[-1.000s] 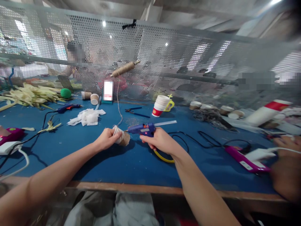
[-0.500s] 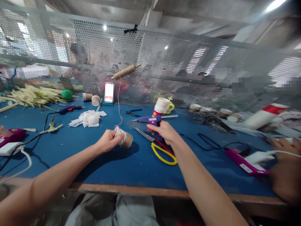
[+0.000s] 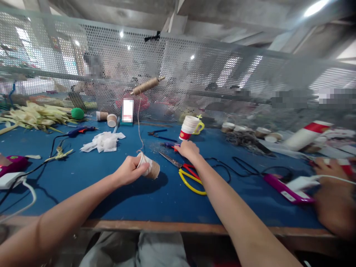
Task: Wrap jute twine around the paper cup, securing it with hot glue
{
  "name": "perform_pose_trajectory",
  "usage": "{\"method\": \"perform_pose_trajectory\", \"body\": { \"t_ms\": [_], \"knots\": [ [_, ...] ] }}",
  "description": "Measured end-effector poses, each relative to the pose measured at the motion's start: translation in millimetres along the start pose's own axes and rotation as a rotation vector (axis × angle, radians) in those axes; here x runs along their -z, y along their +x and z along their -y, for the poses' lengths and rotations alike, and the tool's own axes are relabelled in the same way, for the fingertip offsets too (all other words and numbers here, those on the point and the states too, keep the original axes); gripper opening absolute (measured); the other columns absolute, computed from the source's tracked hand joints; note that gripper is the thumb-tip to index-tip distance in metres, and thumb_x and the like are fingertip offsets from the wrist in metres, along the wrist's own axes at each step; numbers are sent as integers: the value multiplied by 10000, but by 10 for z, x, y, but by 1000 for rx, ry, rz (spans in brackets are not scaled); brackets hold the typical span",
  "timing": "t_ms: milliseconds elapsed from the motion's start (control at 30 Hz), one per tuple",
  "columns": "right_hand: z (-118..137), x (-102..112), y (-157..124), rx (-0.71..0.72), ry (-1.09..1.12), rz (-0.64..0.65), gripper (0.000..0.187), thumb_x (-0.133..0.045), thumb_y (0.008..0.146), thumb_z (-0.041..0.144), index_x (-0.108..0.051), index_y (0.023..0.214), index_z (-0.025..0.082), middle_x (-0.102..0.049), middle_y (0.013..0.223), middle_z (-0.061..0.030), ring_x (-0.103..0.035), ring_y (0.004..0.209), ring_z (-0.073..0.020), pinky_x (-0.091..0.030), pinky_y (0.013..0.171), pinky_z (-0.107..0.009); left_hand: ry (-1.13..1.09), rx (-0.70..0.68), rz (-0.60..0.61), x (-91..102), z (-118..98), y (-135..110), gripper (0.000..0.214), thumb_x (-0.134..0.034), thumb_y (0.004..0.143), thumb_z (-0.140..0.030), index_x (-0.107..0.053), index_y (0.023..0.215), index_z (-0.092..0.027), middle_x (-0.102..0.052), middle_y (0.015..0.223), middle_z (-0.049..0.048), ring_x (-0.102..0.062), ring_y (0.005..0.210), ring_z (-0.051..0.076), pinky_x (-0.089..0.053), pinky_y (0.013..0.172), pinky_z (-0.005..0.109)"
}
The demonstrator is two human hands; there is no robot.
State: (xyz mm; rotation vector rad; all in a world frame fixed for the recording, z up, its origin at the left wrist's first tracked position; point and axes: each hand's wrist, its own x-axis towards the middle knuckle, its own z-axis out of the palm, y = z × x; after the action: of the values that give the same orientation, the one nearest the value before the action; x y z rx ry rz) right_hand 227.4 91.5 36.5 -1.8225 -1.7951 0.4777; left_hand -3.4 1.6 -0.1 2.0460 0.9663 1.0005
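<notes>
My left hand is closed around a paper cup, tilted on its side above the table and partly wrapped in brown twine. The twine runs from the cup up to a spool at the mesh screen. My right hand is closed on a blue glue gun that lies low at the tabletop; the hand covers most of its body. Scissors with yellow and red handles lie just below that hand. Behind it stands a stack of paper cups.
Pliers, white scraps, a second glue gun and pale husks lie on the blue table. A purple power strip with cables lies at right, beside another person's hand. A perforated screen closes the back.
My right hand has lowered the glue gun from above the scissors to the tabletop near the cup stack. The left hand still holds the twine-wrapped cup, shifted slightly right.
</notes>
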Motion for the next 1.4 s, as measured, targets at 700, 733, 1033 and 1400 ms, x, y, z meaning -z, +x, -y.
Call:
{"method": "perform_pose_trajectory", "body": {
  "t_ms": [700,733,1033,1400],
  "knots": [
    [684,-10,-800,321,794,89,159,-636,679,336,-643,696,177,-575,600,16,-482,570,-88,-378,569,-242,-507,316,-59,-44,-164,-5,486,-556,626,-565,-604,642,-81,-467,507,-18,-366,481,68,-300,479,192],
    [677,-7,-808,325,770,59,158,-637,678,334,-641,693,177,-573,595,16,-481,567,-89,-383,577,-247,-529,332,-60,-49,-168,-4,492,-569,614,-567,-616,661,-79,-483,514,-13,-382,488,72,-312,490,194],
    [586,-149,-736,290,691,55,190,-635,672,349,-602,661,162,-565,599,14,-480,563,-96,-398,609,-269,-501,294,-25,-63,-160,-43,488,-563,637,-554,-637,703,-76,-513,545,-3,-414,516,79,-344,528,203],
    [562,-212,-727,300,629,102,206,-601,697,363,-598,675,159,-570,616,1,-492,582,-108,-400,619,-270,-337,206,16,-51,-166,-73,447,-479,713,-521,-546,608,-91,-416,522,-18,-339,504,71,-285,478,195]
  ]
}}
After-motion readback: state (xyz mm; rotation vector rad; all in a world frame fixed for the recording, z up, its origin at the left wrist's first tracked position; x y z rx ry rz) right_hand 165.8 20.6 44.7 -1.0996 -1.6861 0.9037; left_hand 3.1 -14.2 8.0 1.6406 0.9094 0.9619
